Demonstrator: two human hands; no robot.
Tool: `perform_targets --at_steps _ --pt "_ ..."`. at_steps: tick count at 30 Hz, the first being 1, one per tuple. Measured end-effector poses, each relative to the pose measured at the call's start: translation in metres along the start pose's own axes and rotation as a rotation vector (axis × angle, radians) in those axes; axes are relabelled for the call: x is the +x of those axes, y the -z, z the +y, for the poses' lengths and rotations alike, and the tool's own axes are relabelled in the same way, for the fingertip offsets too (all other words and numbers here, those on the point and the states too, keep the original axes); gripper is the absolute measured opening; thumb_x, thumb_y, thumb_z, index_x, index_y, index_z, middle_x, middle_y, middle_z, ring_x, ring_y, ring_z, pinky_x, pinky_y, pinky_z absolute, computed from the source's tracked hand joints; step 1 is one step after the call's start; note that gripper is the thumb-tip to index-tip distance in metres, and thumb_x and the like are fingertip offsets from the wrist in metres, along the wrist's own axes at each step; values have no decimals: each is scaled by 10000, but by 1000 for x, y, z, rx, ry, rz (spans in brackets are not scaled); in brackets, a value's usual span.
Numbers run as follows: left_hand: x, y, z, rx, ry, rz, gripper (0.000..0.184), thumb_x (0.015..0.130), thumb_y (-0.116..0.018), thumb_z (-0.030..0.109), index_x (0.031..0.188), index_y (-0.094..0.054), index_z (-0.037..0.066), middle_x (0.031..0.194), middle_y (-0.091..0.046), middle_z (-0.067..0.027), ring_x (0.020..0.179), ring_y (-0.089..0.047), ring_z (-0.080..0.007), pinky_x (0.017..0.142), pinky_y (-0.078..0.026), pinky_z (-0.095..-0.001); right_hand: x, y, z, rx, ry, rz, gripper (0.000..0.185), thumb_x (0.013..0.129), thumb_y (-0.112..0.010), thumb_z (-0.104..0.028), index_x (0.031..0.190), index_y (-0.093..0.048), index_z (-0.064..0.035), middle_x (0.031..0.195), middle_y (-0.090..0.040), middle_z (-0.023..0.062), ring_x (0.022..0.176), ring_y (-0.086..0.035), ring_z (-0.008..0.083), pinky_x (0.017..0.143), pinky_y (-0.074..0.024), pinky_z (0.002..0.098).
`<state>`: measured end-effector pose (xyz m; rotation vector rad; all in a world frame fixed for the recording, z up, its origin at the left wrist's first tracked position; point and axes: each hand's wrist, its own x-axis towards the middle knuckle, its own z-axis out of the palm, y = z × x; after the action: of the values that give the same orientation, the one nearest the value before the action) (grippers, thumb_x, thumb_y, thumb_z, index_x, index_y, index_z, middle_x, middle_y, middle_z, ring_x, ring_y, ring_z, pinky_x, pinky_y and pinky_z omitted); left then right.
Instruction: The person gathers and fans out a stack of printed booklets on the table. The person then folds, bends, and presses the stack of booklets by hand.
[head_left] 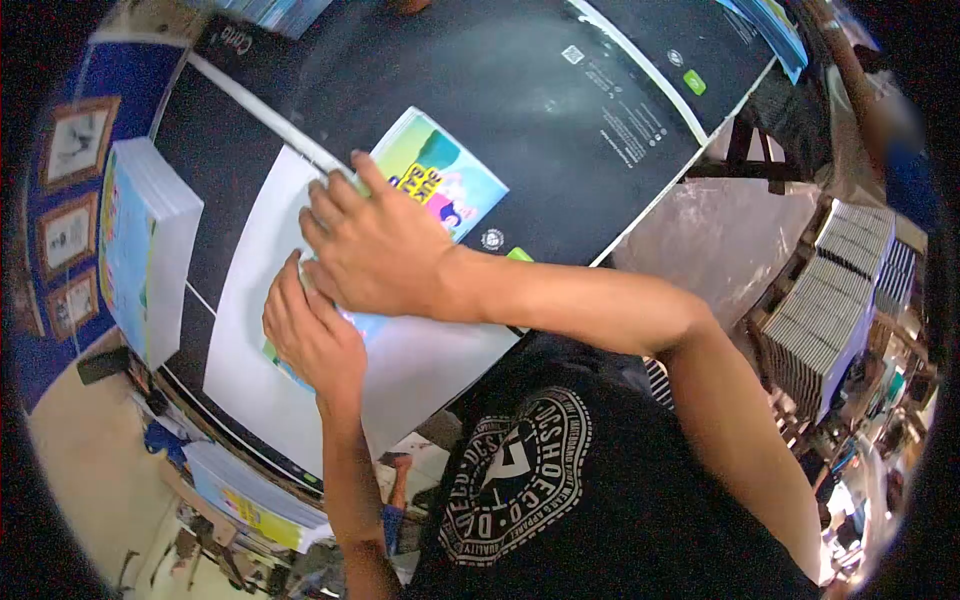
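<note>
A booklet with a bright green, blue and yellow cover [465, 178] lies on a black printed board. My right hand [375, 245] rests palm down at its near-left edge, fingers stretched and slightly apart, the thumb side on the cover. My left hand [318, 335] lies flat beside it, fingertips close to the right hand's fingers. Beneath the left hand, another colourful printed piece [372, 325] shows in part; my hands hide most of it. Under both hands spreads a large white sheet [262, 370]. No grasp shows in either hand.
A thick stack of printed booklets [150, 250] stands at the board's left edge, with another stack [255, 495] below. A white strip [265, 110] runs across the black board [430, 60]. Tied-looking stacks [825, 300] stand at the right. Framed pictures [70, 235] hang at left.
</note>
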<state>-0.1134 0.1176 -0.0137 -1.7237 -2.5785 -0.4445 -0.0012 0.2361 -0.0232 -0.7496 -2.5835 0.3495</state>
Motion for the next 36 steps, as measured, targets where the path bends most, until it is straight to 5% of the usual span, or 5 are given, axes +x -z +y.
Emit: perform_targets --at_steps 9,14,25,34,36 --pt "-6 -4 2 41 -16 16 424 1060 -355 236 1304 -593 -15 1276 -624 -218 1189 -566 -414 1040 -398 -502 -8 4 2 54 58 -28 435 914 -546 -372 956 -757 5 1114 -701 205 1152 -605 365 1100 -370 589" --pt "-13 -5 -5 33 -20 16 490 1082 -343 316 1312 -576 -48 1312 -610 -246 1217 -554 -436 1053 -400 -514 -12 11 4 32 64 -29 359 888 -570 -318 933 -763 -18 985 -696 121 1050 -619 316 1116 -374 567" --pt "-14 -7 -19 -82 28 -31 542 1061 -404 398 1262 -574 -76 1262 -606 -294 1167 -570 -462 1023 -423 -524 -12 11 7 -4 79 -41 335 862 -597 -276 1017 -751 -23 1053 -677 121 1095 -596 313 1121 -367 561" --pt "-5 -4 -19 -177 26 -105 502 1023 -502 371 1284 -541 -56 1253 -597 -241 1176 -570 -386 1013 -431 -493 -8 11 10 53 76 -82 366 876 -591 -283 1053 -741 0 1110 -669 131 1137 -571 328 1117 -358 581" --pt "-4 -4 -19 -163 11 -118 518 1065 -414 384 1300 -547 -59 1255 -593 -263 1169 -552 -428 1005 -413 -512 -8 10 10 52 70 -78 370 876 -592 -284 1060 -740 1 1113 -669 132 1140 -570 332 1116 -356 585"
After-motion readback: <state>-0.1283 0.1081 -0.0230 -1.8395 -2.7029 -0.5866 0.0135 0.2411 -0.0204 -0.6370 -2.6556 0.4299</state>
